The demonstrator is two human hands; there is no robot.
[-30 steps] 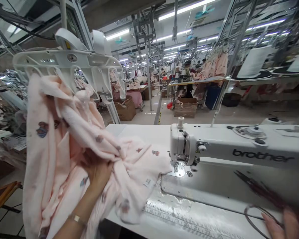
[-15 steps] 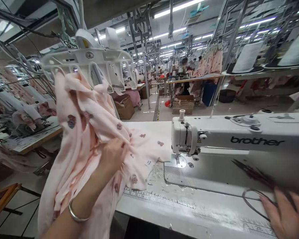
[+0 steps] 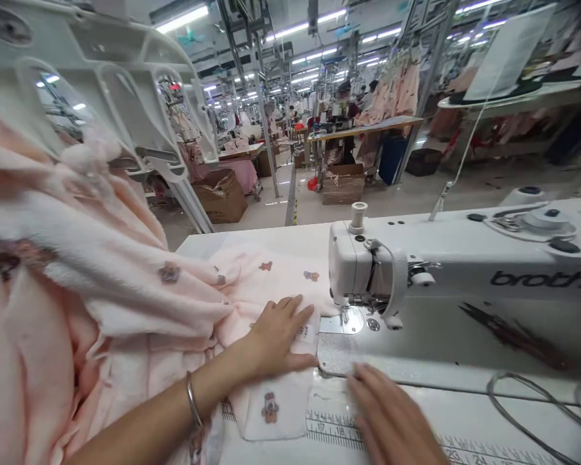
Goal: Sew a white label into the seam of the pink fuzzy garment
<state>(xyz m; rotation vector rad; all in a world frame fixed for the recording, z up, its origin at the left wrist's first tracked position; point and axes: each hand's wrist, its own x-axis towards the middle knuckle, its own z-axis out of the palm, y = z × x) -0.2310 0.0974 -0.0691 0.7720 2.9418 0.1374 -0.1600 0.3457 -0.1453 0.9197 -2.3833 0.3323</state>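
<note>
My left hand (image 3: 279, 336) presses down on a pink fleece cloth (image 3: 266, 265) printed with small bears, its fingers spread. A small printed label (image 3: 306, 332) shows partly beside those fingers. To the right, my right hand (image 3: 392, 413) rests with fingers stretched out at the front edge of the machine bed, apart from the cloth and slightly blurred. The cloth's far right edge lies close to the needle area of a white sewing machine (image 3: 445, 258). Its bulk (image 3: 101, 290) hangs from a white clamp hanger (image 3: 121, 84) at the left.
Thread snips (image 3: 513, 332) lie on the machine bed, with a loop of grey cable (image 3: 523, 413) in front of them. A ruler scale (image 3: 336, 429) runs along the tabletop's front. A thread cone (image 3: 508, 55) stands at upper right. Cardboard boxes (image 3: 220, 196) sit on the floor beyond.
My left hand went from gripping the bunched cloth to lying flat on it, further right. My right hand came left from beside the snips. The cloth lies flatter, and the view has shifted.
</note>
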